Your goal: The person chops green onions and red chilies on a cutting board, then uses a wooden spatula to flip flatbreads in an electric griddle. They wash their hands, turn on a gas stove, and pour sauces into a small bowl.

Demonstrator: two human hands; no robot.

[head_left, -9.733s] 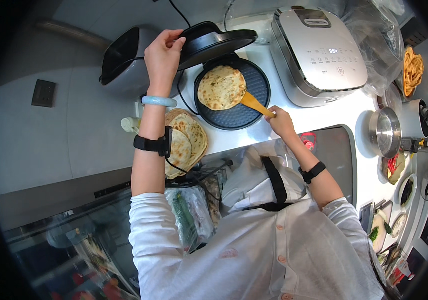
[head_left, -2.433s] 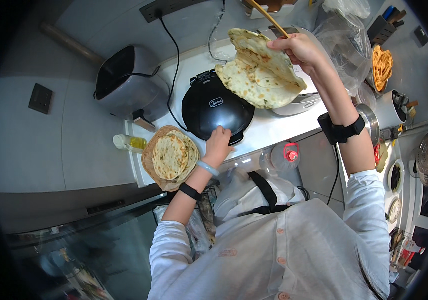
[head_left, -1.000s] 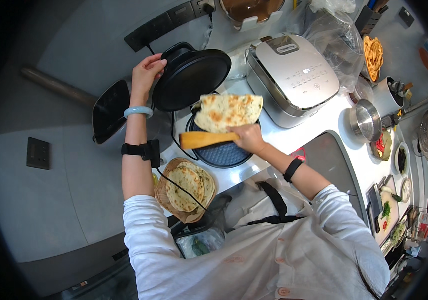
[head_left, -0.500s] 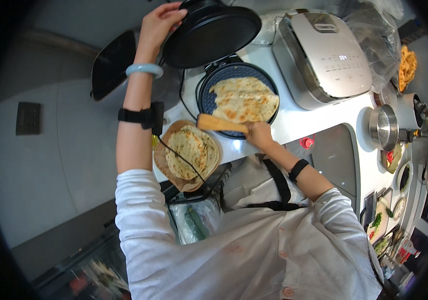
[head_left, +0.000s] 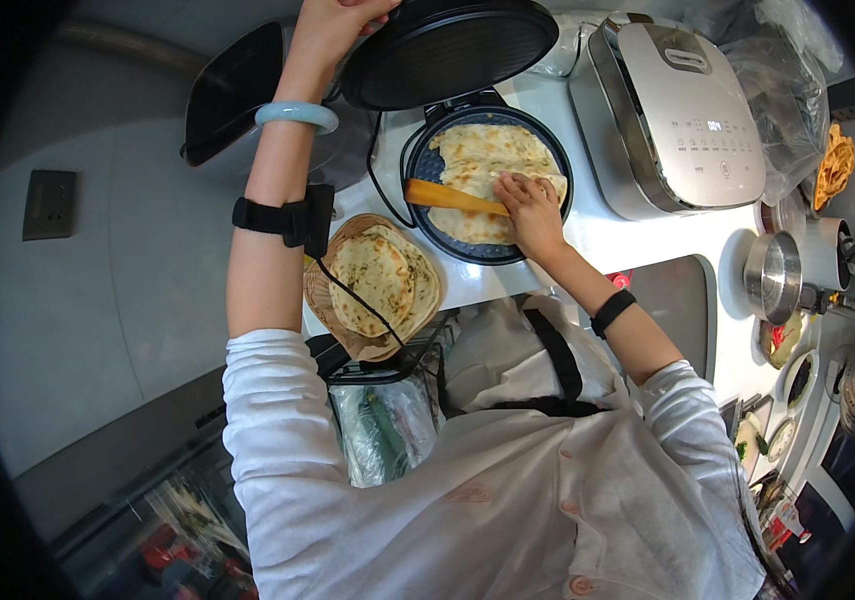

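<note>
My left hand [head_left: 346, 22], partly cut off by the top edge of the view, grips the raised black lid [head_left: 453, 55] of an electric griddle. Below the lid lies the round dark griddle plate [head_left: 425, 165], with a browned flatbread [head_left: 483, 150] on it. The bread looks creased or folded across its middle. A wooden spatula [head_left: 453, 198] is in my right hand [head_left: 533, 212], its flat end pointing left over the bread. The fingers of that hand bend down onto the bread's right part. Their tips touch or nearly touch it.
A paper-lined wicker basket [head_left: 320, 295] of flatbreads [head_left: 373, 280] stands nearer, left of the griddle. Right of it sits a silver rice cooker [head_left: 683, 120]. Further right are a sink [head_left: 673, 300] and a steel bowl [head_left: 774, 265]. A black cord [head_left: 373, 170] runs beside the griddle.
My right hand and the spatula have moved from the griddle's near rim to over the flatbread. The bread covers more of the plate's near side. My left hand still holds the lid up.
</note>
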